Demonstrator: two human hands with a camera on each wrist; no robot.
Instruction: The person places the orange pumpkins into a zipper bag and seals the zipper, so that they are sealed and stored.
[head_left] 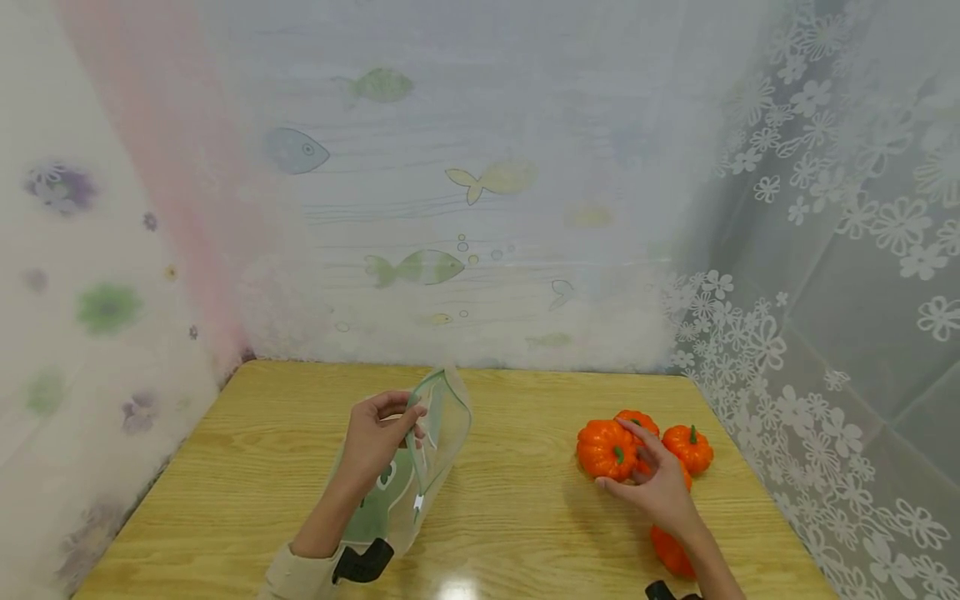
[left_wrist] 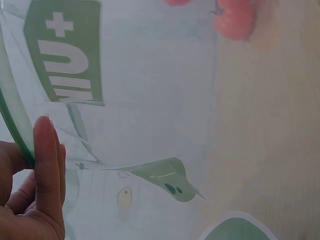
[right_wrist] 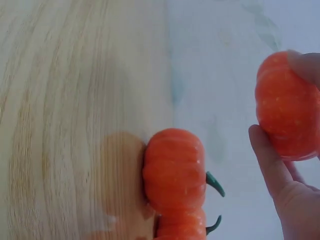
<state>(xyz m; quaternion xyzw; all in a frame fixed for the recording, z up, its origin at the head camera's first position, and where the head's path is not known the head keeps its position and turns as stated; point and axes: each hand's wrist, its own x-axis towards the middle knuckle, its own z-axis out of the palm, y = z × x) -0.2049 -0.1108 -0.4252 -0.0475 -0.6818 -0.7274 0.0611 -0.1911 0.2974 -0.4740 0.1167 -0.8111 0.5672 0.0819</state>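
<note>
My left hand [head_left: 378, 437] pinches the green-edged rim of a translucent zip bag [head_left: 452, 429] between thumb and fingers. The bag's mouth gapes, and its green printed side hangs below the hand. In the left wrist view, a green label with white lettering shows on the bag [left_wrist: 155, 100]. At the right, my right hand [head_left: 663, 492] grips a small orange toy pumpkin [head_left: 602, 446] with a green stem, thumb and fingers on opposite sides. The right wrist view shows this pumpkin [right_wrist: 285, 107] raised off the table.
Several more orange pumpkins cluster around the right hand, one [head_left: 688, 450] at its far right and another [head_left: 671, 550] under the forearm. The wooden table [head_left: 525, 517] ends at a curtain [head_left: 495, 325] printed with fish. A flowered curtain [head_left: 847, 433] borders the right side.
</note>
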